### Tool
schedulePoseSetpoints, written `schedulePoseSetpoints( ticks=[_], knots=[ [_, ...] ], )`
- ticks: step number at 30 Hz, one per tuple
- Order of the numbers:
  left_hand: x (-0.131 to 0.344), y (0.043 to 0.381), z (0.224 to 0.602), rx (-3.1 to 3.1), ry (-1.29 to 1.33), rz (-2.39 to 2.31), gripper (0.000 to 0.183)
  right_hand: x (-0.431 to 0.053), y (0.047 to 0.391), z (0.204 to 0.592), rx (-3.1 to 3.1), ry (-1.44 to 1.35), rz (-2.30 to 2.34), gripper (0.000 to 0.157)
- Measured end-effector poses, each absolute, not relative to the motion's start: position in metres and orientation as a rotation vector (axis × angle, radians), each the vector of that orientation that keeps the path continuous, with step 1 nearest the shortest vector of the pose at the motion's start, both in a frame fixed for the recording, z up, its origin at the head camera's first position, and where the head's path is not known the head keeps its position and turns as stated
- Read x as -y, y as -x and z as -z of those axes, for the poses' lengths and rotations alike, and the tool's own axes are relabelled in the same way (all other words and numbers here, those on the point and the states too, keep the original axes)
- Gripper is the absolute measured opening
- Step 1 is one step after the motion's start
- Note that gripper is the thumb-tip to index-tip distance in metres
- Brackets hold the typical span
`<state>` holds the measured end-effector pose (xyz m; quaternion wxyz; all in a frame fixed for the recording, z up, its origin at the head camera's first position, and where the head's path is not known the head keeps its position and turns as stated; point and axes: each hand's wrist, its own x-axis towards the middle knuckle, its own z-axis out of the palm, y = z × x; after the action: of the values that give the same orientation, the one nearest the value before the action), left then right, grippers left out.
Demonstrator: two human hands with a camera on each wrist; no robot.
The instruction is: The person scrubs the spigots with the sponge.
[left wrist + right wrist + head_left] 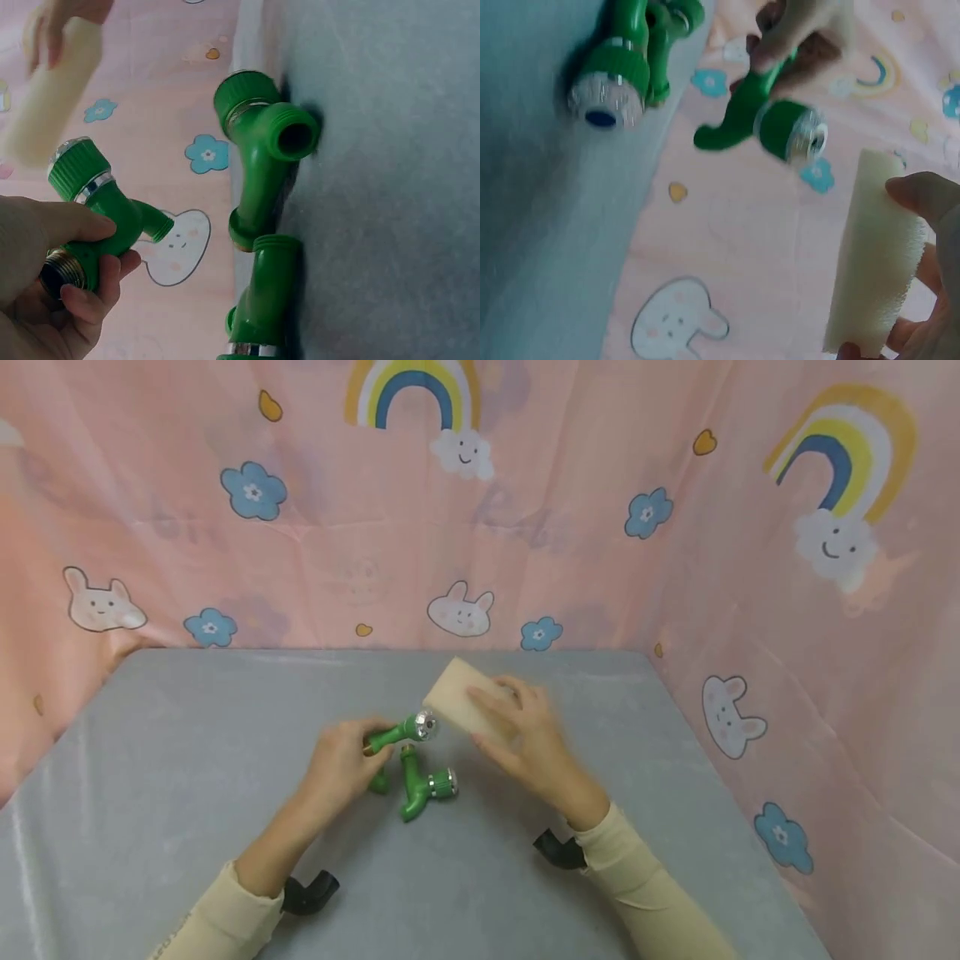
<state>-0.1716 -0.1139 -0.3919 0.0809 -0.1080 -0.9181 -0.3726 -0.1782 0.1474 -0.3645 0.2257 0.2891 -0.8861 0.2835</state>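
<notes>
My left hand (341,768) grips a green tap (401,732) by its body, raised above the table. The tap has a ribbed green knob with a silvery cap, and its threaded inlet shows in the left wrist view. In my right hand (536,739) is a cream sponge block (453,693), held between thumb and fingers just right of the tap's knob. Two more green taps lie on the table below: one (416,793) in full view, the other (380,782) mostly hidden behind my left hand in the head view. Both show in the left wrist view.
A grey cloth-covered table (187,760) spreads under both arms. Behind it and to the right hangs a pink curtain (570,460) with rainbows, rabbits and flowers. A black curved piece (311,893) sits beside the left sleeve, and a similar black piece (558,850) by the right sleeve.
</notes>
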Motion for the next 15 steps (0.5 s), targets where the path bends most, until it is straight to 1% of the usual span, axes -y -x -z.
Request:
schedulePoseSetpoints(
  ticks=[3, 5, 9, 15],
  knots=[
    [0.110, 0.170, 0.395, 2.704, 0.364, 1.032, 0.026, -0.136, 0.172, 0.369, 2.393, -0.929, -0.682, 0.054],
    [0.108, 0.169, 0.395, 2.669, 0.387, 1.002, 0.025, -0.130, 0.168, 0.371, 2.390, -0.964, -0.625, 0.054],
    [0.106, 0.167, 0.394, 2.638, 0.391, 1.043, 0.025, -0.126, 0.165, 0.374, 2.431, -0.919, -0.623, 0.055],
    [0.110, 0.167, 0.390, 2.597, 0.373, 1.185, 0.025, -0.135, 0.171, 0.372, 2.493, -0.836, -0.727, 0.055]
  ],
)
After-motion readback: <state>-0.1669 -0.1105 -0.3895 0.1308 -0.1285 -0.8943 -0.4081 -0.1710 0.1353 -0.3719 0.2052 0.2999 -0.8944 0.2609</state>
